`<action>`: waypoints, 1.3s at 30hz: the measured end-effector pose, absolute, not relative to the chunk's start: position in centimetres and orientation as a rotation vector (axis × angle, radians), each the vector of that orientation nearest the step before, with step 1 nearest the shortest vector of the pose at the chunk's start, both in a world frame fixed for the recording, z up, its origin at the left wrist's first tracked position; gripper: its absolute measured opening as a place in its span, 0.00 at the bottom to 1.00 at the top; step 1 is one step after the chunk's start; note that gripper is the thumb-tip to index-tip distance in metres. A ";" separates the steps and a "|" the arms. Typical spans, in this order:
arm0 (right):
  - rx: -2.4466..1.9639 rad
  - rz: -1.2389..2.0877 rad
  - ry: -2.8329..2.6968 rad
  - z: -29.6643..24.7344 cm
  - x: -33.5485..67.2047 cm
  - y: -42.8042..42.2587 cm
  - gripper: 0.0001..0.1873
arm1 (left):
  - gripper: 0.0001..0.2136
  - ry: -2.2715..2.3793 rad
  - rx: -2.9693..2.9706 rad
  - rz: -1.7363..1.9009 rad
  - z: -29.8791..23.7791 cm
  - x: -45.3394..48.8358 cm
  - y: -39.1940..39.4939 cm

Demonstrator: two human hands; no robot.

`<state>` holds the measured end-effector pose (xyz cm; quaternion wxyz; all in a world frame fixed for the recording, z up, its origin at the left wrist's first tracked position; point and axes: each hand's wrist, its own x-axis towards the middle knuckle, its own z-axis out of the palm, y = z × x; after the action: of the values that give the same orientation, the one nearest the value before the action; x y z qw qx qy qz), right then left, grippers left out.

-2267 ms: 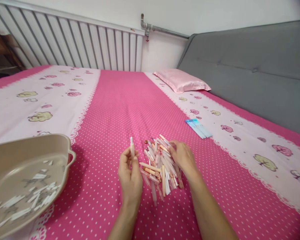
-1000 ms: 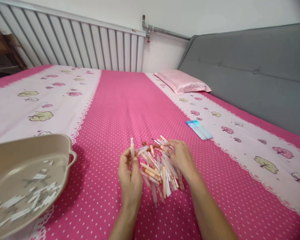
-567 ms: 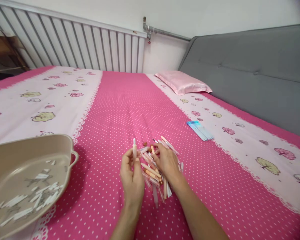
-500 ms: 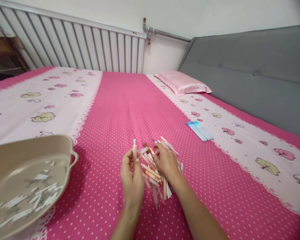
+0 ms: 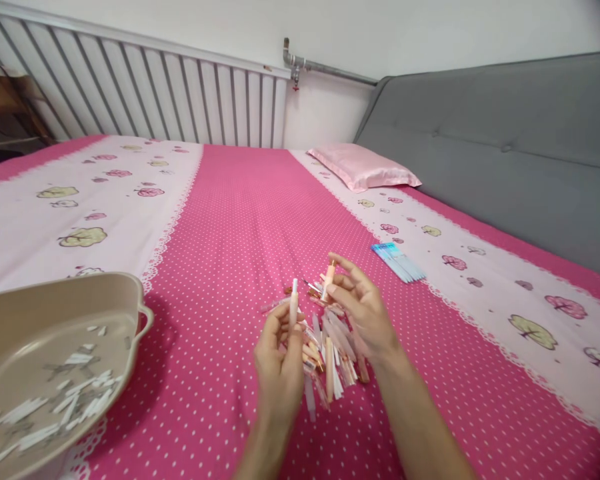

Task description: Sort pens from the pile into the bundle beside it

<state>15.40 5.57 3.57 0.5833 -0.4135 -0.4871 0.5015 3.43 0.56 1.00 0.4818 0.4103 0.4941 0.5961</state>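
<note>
My left hand (image 5: 279,360) is closed on a thin white pen-like stick (image 5: 293,305), held upright between thumb and fingers. Just to its right, my right hand (image 5: 364,311) pinches a small peach-coloured tube (image 5: 329,277) lifted above a pile of pink, peach and clear tubes (image 5: 327,353) on the pink dotted bedsheet (image 5: 240,227). The two hands are a few centimetres apart, both over the pile.
A beige plastic basin (image 5: 130,293) holding several white strips stands at the lower left. A bundle of blue sticks (image 5: 397,260) lies further right on the sheet. A pink pillow (image 5: 363,167) and grey headboard (image 5: 505,153) are at the back right.
My right hand has picked a peach tube out of the pile and raised it. My left hand, still holding the white stick, has shifted a little right.
</note>
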 end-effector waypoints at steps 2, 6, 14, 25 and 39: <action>-0.945 1.122 -1.116 4.6 15.7 5.1 0.27 | 0.14 1.194 1.047 1.405 1.1 3.5 0.5; -0.911 0.986 -1.087 5.4 16.0 4.8 0.26 | 0.13 1.173 1.180 1.334 0.9 3.6 0.3; -0.910 0.908 -1.157 5.5 16.0 4.6 0.26 | 0.14 1.146 1.270 1.250 0.7 3.7 0.2; -0.956 0.887 -1.260 5.4 15.9 4.4 0.26 | 0.14 1.161 1.242 1.253 0.9 3.7 0.2; -0.959 0.986 -1.335 5.2 15.9 4.4 0.26 | 0.14 1.088 1.121 1.220 1.1 3.6 0.2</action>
<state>15.89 4.40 5.23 0.5748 -0.4094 -0.5700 0.4208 3.65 0.21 1.12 0.5478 0.4733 0.4591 0.5149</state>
